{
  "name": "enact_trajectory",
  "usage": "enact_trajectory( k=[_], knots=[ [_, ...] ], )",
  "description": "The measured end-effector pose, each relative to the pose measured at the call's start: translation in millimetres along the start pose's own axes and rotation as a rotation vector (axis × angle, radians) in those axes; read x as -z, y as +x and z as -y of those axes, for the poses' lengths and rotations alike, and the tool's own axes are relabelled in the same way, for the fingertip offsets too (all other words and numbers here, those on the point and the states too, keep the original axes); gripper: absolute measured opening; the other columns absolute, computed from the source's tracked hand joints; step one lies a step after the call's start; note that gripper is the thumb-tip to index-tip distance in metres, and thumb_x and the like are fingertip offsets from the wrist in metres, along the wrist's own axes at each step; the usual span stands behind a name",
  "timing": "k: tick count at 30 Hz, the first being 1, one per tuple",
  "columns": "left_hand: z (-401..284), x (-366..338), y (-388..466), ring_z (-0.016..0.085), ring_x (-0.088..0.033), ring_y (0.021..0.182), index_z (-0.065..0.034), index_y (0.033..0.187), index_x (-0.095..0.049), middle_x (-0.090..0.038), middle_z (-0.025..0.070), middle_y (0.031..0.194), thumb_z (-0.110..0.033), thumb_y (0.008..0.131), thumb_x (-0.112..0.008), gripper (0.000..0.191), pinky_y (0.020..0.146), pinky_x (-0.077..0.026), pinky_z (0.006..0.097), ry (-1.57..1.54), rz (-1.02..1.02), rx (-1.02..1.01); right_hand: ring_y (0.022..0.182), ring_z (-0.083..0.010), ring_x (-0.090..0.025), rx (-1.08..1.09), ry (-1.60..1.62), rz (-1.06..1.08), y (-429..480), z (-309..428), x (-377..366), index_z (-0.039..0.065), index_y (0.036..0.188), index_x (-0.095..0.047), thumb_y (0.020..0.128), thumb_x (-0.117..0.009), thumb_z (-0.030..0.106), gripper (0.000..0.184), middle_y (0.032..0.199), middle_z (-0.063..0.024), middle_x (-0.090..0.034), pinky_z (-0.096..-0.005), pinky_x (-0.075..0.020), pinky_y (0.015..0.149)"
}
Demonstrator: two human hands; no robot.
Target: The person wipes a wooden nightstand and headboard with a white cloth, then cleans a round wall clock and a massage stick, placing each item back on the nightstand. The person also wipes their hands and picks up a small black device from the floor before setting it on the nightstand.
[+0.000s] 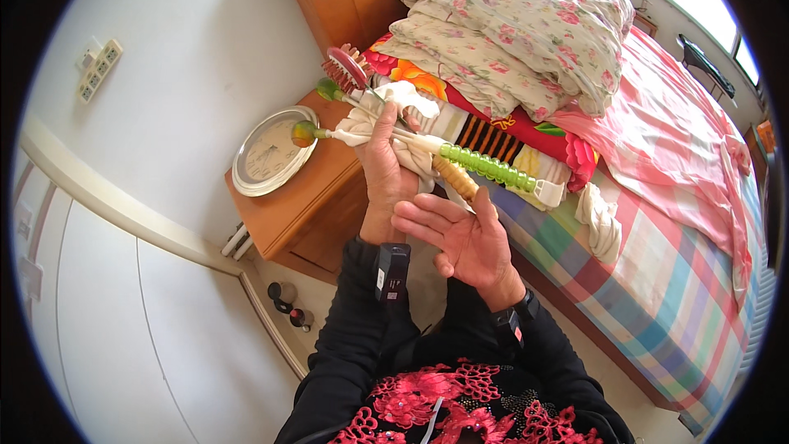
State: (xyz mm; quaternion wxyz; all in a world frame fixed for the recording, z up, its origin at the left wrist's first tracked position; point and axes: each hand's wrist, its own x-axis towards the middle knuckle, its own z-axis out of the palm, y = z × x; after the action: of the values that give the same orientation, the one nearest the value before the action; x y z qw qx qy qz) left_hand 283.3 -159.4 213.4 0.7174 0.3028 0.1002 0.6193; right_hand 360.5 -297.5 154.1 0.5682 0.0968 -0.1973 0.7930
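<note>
My left hand [389,163] grips a bundle of long-handled massagers together with a white cloth [404,97]. One massager has a ribbed green plastic handle [487,165] with a white end; another has a ribbed tan handle [455,177]. Ball heads, one orange-green [303,134] and one green [328,89], stick out on the far side beside a red paddle hairbrush [346,68] with thick bristles. Nearer my body, my right hand [465,237] is held palm up with its fingers spread and nothing in it. Its thumb or a fingertip is close to the tan handle's end; whether they touch cannot be told.
A round wall clock [274,151] leans on a wooden nightstand [280,222] at left. To the right is a bed with a checked sheet [622,296], a floral quilt [518,24], folded textiles and a crumpled white cloth [601,222]. Small items [290,302] stand on the floor.
</note>
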Motion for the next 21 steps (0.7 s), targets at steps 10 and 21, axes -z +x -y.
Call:
enact_trajectory(
  k=[10,21],
  knots=[
    [7.8,22.5,10.9,0.012,-0.058,0.076,-0.0089,0.104,-0.057,-0.06,0.0,0.083,-0.02,0.096,-0.061,0.014,0.073,-0.052,0.029,-0.239,0.066,0.31,0.149,-0.0326,-0.017,-0.031,-0.127,0.031,2.3,-2.7,-15.5,-0.003,0.152,-0.018,0.09,-0.055,0.013,0.074,0.16,-0.0237,-0.015,-0.034,-0.0579,0.079],
    [17.3,19.7,8.2,0.011,-0.06,0.073,-0.0104,0.106,-0.056,-0.06,0.0006,0.08,-0.019,0.094,-0.065,0.017,0.068,-0.054,0.0296,-0.228,0.072,0.298,0.149,-0.0312,-0.015,-0.032,-0.012,-0.025,10.6,-11.5,-22.4,-0.004,0.152,-0.012,0.096,-0.05,0.056,0.09,0.161,-0.0209,-0.006,-0.0451,-0.0477,0.103]
  ],
)
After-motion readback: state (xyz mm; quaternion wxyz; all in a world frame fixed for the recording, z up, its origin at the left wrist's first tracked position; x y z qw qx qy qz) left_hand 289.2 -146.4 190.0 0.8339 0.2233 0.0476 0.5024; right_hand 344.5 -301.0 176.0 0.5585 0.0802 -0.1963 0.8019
